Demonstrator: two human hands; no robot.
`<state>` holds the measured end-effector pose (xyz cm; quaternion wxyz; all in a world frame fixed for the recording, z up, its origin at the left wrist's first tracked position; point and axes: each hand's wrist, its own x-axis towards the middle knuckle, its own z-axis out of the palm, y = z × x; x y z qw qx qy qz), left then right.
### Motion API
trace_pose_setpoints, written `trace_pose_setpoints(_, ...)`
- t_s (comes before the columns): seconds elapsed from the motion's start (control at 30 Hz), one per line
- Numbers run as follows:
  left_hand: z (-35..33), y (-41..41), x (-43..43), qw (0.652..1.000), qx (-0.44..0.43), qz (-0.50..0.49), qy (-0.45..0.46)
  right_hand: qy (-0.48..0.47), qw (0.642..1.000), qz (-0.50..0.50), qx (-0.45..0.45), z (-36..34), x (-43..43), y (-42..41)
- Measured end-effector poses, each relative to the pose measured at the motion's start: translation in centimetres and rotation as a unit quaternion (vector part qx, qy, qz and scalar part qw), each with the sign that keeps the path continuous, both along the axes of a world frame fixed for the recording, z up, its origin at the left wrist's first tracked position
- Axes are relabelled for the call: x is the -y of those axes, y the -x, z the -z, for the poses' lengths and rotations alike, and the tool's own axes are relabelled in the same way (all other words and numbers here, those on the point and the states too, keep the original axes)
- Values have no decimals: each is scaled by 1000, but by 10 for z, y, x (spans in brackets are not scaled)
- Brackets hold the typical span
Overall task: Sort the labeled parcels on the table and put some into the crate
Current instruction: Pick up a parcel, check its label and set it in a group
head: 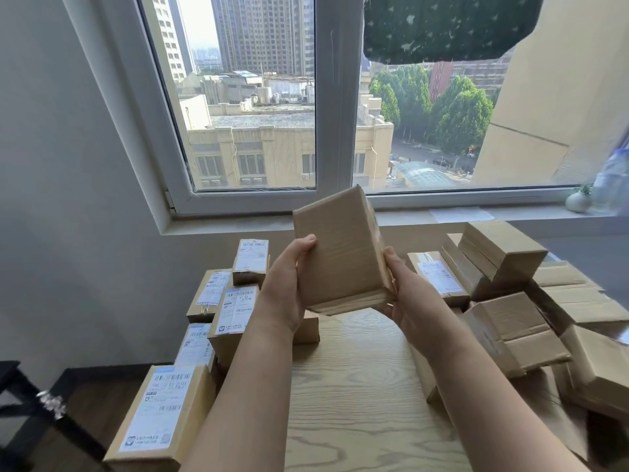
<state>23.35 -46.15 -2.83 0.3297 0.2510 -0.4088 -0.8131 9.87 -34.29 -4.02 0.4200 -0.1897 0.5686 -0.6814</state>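
The left hand [289, 287] and right hand [408, 301] gripped a parcel [340, 247] above the surface [357, 386] at 12 o'clock, fingers [306, 242] curled round its edges. Its plain near face risked a missort.

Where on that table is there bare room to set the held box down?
Below the held box, the bare wood down the table's middle, between labelled boxes left and plain boxes heaped right. Both sides are crowded.

Daylit window [316, 97], grey wall [61, 165]
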Motion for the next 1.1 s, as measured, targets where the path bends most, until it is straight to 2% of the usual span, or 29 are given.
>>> trace_pose_setpoints(0.17,0,4,0,984,127,-68,103,7,994,12,-107,-3,-6,-3)
trace_pose_setpoints(0.27,-2,6,-4,976,155,-48,143,10,988,17,-150,-3,-7,-7)
trace_pose_setpoints(0.4,-7,7,-13,975,131,24,178,16,986,6,-165,-5,-8,-10)
trace_pose_setpoints(0.67,-10,4,-18,980,102,43,168,52,983,-96,-150,-14,-16,-8)
trace_pose_setpoints(1.1,-16,0,-22,977,92,45,186,96,981,-79,-148,-17,-20,-5)
